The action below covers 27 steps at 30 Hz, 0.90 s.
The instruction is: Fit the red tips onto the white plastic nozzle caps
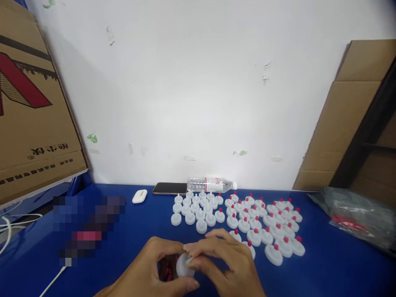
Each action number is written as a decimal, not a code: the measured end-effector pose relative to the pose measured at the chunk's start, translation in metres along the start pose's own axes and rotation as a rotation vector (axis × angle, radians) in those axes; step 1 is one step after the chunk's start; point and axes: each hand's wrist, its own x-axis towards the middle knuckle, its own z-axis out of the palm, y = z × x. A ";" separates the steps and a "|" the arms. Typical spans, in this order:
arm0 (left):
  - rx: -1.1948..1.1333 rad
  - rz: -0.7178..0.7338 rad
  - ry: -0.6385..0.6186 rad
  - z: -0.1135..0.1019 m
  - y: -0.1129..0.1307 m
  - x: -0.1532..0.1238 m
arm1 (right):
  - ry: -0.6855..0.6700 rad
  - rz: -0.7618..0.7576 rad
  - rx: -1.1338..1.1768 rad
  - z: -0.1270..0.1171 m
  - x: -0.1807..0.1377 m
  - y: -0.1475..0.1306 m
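Observation:
Both my hands meet low in the middle of the blue table (324, 272). My left hand (148, 268) and my right hand (225, 264) are closed together around one white plastic cap (185, 266), fingertips pressed on it. Small red pieces (168, 273) show in my left palm behind the cap. Just beyond my fingers lie rows of several white caps with red tips (266, 225), and to their left a group of several plain white caps (194, 208).
A clear water bottle (212, 184) lies on its side by the white wall, with a dark phone (169, 188) and a white earbud case (139, 196) to its left. Cardboard boxes (31, 107) stand left; a plastic bag (359, 216) lies right. White cables (12, 227) trail at left.

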 end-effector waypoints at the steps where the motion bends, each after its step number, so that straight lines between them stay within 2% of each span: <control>1: -0.021 -0.005 -0.007 0.001 -0.001 0.000 | -0.006 0.023 0.010 0.001 -0.002 0.001; 6: -0.192 -0.027 -0.067 0.003 -0.004 0.002 | -0.101 0.180 0.122 0.003 -0.010 0.005; 9: -0.391 -0.011 -0.089 0.005 0.000 0.004 | -0.070 0.217 0.176 0.004 -0.007 0.003; 12: -0.529 -0.060 -0.150 0.005 0.003 0.004 | -0.013 0.119 0.165 0.004 0.000 -0.002; 15: -0.623 -0.059 -0.213 0.002 0.002 0.001 | -0.027 0.065 0.136 0.004 0.005 -0.004; 20: -0.814 -0.105 -0.115 -0.002 -0.002 -0.006 | -0.051 -0.035 0.081 0.004 0.002 0.002; 24: -0.765 -0.127 -0.203 -0.002 0.004 0.000 | -0.060 -0.108 0.025 0.006 0.001 0.005; 27: -0.730 -0.113 -0.257 0.001 -0.002 0.004 | -0.058 -0.208 -0.017 0.007 0.001 0.005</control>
